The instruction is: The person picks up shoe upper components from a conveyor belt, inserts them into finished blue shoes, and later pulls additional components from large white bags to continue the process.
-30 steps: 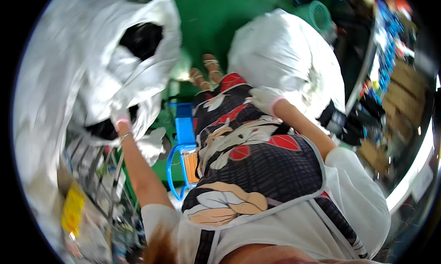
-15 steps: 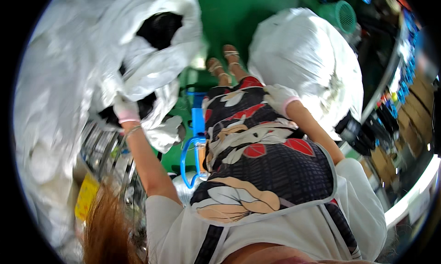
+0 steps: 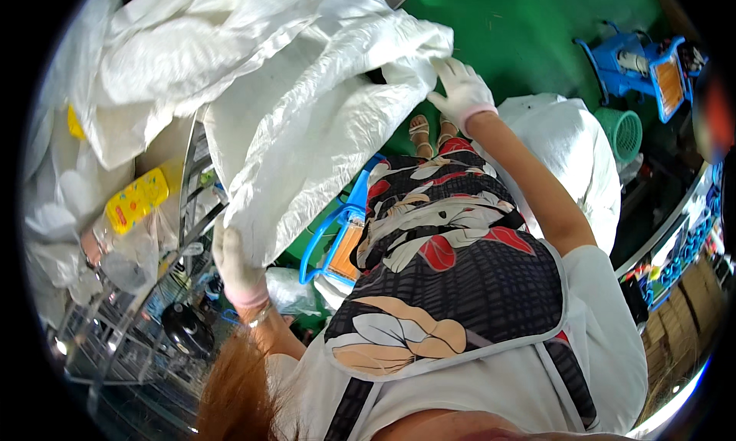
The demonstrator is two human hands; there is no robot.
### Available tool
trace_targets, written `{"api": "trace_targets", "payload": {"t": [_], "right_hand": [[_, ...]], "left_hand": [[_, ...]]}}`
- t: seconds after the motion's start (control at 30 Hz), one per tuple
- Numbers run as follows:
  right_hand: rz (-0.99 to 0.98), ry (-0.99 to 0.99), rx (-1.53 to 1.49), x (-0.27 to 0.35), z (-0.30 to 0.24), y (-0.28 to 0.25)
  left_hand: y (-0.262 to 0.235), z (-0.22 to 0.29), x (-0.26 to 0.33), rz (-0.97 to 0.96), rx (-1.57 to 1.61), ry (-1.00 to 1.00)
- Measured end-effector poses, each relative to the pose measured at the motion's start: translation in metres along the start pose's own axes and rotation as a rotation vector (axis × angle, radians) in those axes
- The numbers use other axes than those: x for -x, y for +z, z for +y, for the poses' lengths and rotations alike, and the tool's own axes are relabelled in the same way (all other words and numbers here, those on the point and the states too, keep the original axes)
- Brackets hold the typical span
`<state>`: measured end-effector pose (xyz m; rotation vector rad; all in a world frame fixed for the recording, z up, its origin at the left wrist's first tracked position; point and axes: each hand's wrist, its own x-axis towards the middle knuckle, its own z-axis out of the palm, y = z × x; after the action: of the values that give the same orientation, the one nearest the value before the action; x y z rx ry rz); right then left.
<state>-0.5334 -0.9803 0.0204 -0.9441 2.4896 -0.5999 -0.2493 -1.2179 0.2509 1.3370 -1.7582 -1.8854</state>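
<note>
A large white woven plastic sack [image 3: 314,134] spreads in folds across the upper left and the middle, its loose side hanging between my hands. My left hand [image 3: 239,266], in a white glove with a pink cuff, is closed at the sack's lower edge; its fingertips are partly hidden. My right hand [image 3: 464,94], gloved the same way, reaches forward to the sack's far right edge. Its thumb and fingers are spread and touch the material. A dark gap shows in the folds just left of it.
A full white sack [image 3: 556,146] stands to my right, beside a green mesh basket [image 3: 619,134]. A blue-framed stool [image 3: 345,245] is close before me, another blue stool [image 3: 640,69] far right. Metal racking [image 3: 130,326] and a yellow packet [image 3: 138,202] are at left. The floor [image 3: 498,27] is green.
The sack's loose side has swung out to the right and opened wide. My right hand has left the full sack and moved forward to this one. My left hand has come nearer to me.
</note>
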Motion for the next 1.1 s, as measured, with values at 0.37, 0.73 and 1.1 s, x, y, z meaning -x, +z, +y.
{"api": "trace_targets", "payload": {"t": [0.37, 0.73, 1.1], "right_hand": [[-0.033, -0.169, -0.107, -0.054, -0.094, 0.07], [-0.072, -0.704, -1.741, -0.035, -0.038, -0.19], [0.527, -1.135, -0.447, 0.037, -0.155, -0.341]], "left_hand": [[-0.111, 0.053, 0.183, 0.571, -0.25, 0.828], [-0.086, 0.083, 0.112, 0.661, -0.756, 1.234], [0.206, 0.181, 0.022, -0.297, -0.123, 0.482]]}}
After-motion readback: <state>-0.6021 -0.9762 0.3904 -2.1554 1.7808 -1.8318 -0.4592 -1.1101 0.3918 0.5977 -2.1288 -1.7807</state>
